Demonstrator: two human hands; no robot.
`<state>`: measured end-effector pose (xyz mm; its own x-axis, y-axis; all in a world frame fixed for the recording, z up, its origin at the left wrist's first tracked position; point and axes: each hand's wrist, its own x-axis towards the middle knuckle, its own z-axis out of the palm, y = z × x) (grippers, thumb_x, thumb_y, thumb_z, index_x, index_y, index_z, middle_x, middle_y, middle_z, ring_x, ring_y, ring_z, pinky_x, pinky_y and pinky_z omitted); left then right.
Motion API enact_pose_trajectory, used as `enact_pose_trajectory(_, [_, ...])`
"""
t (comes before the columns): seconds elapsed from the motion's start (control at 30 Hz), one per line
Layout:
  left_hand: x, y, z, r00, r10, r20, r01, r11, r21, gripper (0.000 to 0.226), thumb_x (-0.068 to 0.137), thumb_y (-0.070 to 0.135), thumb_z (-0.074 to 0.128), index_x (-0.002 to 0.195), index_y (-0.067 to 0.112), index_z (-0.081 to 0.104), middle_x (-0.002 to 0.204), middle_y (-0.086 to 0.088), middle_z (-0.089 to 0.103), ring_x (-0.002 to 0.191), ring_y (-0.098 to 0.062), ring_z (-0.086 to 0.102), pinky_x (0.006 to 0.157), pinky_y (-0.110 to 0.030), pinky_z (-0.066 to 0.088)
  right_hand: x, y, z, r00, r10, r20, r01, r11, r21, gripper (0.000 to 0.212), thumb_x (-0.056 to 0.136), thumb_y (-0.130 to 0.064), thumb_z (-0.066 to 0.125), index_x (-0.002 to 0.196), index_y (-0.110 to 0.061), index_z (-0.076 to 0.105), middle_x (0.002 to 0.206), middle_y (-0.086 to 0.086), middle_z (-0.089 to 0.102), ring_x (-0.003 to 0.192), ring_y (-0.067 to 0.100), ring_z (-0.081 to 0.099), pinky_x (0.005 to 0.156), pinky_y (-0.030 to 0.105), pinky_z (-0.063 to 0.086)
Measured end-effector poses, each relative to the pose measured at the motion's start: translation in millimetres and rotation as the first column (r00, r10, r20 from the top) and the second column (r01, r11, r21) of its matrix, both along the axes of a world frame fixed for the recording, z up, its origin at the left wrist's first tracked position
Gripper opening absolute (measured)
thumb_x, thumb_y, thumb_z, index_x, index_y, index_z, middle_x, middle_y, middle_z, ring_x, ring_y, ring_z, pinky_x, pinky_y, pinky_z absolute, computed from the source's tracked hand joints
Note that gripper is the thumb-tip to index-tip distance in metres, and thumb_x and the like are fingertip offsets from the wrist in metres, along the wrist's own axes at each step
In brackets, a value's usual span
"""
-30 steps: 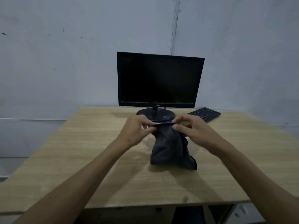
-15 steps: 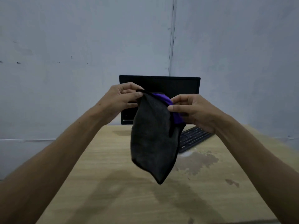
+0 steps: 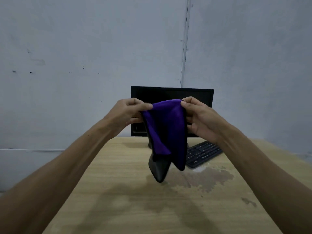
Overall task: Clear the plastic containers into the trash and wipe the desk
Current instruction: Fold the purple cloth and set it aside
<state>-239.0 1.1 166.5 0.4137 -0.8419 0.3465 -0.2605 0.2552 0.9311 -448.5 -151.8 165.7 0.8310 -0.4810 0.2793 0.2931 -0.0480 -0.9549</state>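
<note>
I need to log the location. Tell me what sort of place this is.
Most likely a plain office or home workstation: a wooden desk against bare grey walls, with a dark monitor and a black keyboard on it. Both hands hold a purple cloth above the stained desktop.

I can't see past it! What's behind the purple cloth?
Behind the cloth stands a dark monitor; its middle and stand are mostly covered. A keyboard peeks out at the right on the desk. Whatever else sits there is hidden.
</note>
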Motion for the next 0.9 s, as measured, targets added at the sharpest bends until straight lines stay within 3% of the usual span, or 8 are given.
enact_pose_trajectory(0.07, [2.8,-2.6,-6.4,0.985,0.046,0.164,-0.062,0.994,0.095,0.035,0.076,0.005,0.087,0.105,0.008,0.067,0.096,-0.007,0.070,0.091,-0.020,0.072,0.080,-0.032,0.062,3.5,0.0,4.8,0.999,-0.043,0.016,0.043,0.999,-0.021,0.012,0.104,-0.021,0.055,0.093,-0.023,0.058,0.082,-0.004,0.059,0.071,0.010,0.055,0.060,0.024,0.043])
enact_pose_trajectory(0.2, [11.5,-1.7,-11.5,0.966,0.020,0.258,-0.085,0.966,0.242,0.063,0.074,-0.003,0.085,0.128,0.022,0.062,0.105,-0.007,0.064,0.097,-0.019,0.067,0.077,-0.025,0.059,6.7,-7.1,20.8,0.986,-0.166,0.031,0.168,0.983,-0.074,0.012,0.106,-0.022,0.054,0.094,-0.023,0.056,0.077,-0.007,0.059,0.069,0.007,0.053,0.065,0.023,0.044])
enact_pose_trajectory(0.37, [37.6,1.7,-34.9,0.834,0.030,0.550,-0.258,0.904,0.341,0.020,0.088,0.007,0.075,0.105,0.019,0.079,0.098,0.002,0.077,0.091,-0.017,0.072,0.081,-0.030,0.056,19.8,-27.2,31.2,0.958,-0.287,0.007,0.284,0.944,-0.168,0.008,0.105,-0.024,0.058,0.097,-0.024,0.058,0.079,-0.007,0.063,0.069,0.007,0.058,0.065,0.023,0.049])
enact_pose_trajectory(0.5, [58.3,2.0,-59.3,0.860,0.014,0.510,-0.301,0.821,0.485,0.018,0.094,0.028,0.073,0.088,0.014,0.081,0.066,0.002,0.071,0.056,-0.012,0.058,0.053,-0.023,0.044,28.1,-49.1,22.3,0.949,-0.315,-0.030,0.306,0.937,-0.169,0.017,0.104,-0.022,0.058,0.088,-0.026,0.059,0.078,-0.007,0.063,0.071,0.009,0.057,0.063,0.025,0.048])
enact_pose_trajectory(0.63, [79.9,2.0,-54.3,0.852,0.186,0.489,-0.374,0.870,0.320,0.015,0.087,0.026,0.081,0.080,0.013,0.080,0.073,-0.001,0.074,0.068,-0.009,0.063,0.072,-0.029,0.046,25.8,-66.9,-0.4,0.912,-0.397,-0.104,0.373,0.907,-0.194,0.019,0.105,-0.024,0.055,0.087,-0.028,0.058,0.089,-0.006,0.060,0.085,0.016,0.054,0.074,0.033,0.045])
enact_pose_trajectory(0.73, [92.1,11.8,-34.9,0.898,0.290,0.333,-0.366,0.910,0.196,0.013,0.081,0.023,0.086,0.087,0.013,0.081,0.085,-0.001,0.075,0.084,-0.011,0.063,0.080,-0.032,0.047,17.5,-73.1,-12.5,0.925,-0.375,-0.063,0.367,0.923,-0.118,0.016,0.104,-0.023,0.055,0.090,-0.027,0.058,0.092,-0.003,0.061,0.091,0.018,0.057,0.083,0.037,0.046])
enact_pose_trajectory(0.8, [97.6,21.5,-31.5,0.925,0.251,0.284,-0.311,0.932,0.187,0.013,0.080,0.022,0.086,0.090,0.016,0.082,0.092,0.002,0.076,0.093,-0.009,0.063,0.087,-0.032,0.045,7.8,-75.5,-21.9,0.955,-0.288,-0.065,0.283,0.956,-0.080,0.012,0.102,-0.021,0.056,0.090,-0.025,0.059,0.099,0.001,0.063,0.099,0.020,0.059,0.092,0.040,0.047])
enact_pose_trajectory(0.9, [99.5,40.6,-51.2,0.900,0.072,0.430,-0.219,0.927,0.304,0.018,0.073,0.030,0.088,0.089,0.023,0.084,0.091,0.005,0.080,0.088,0.000,0.069,0.088,-0.025,0.044,-8.1,-78.8,-57.6,0.969,-0.109,-0.220,0.095,0.993,-0.073,0.008,0.095,-0.018,0.060,0.088,-0.022,0.062,0.105,0.009,0.062,0.103,0.025,0.058,0.100,0.041,0.045])
